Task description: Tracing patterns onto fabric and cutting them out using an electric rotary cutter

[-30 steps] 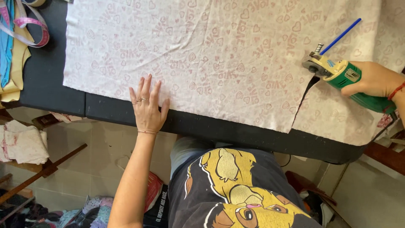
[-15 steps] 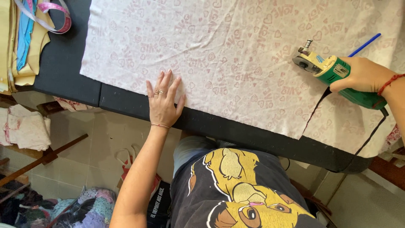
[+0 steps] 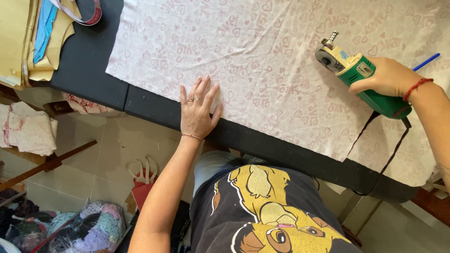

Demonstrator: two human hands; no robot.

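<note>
green cutter (image 3: 363, 77) gripped in the right hand (image 3: 386, 77) has moved further up the pink cloth (image 3: 276, 70) since a second ago, slit longer behind it. left hand (image 3: 197, 115) flat, open, pinning the cloth near the black table (image 3: 93, 70) edge.

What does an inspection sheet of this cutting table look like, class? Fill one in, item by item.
Surface: black table, mostly covered.
Job's things: pink heart-print fabric spread flat, slit running in from the near edge; green electric cutter on it.
Clutter: tan paper patterns, blue piece, tape roll, blue pen.
Hands: left hand flat on fabric edge; right hand grips cutter.
Cables: black cord hangs over the table edge.
Surroundings: tiled floor, cloth scraps, folded fabric.
</note>
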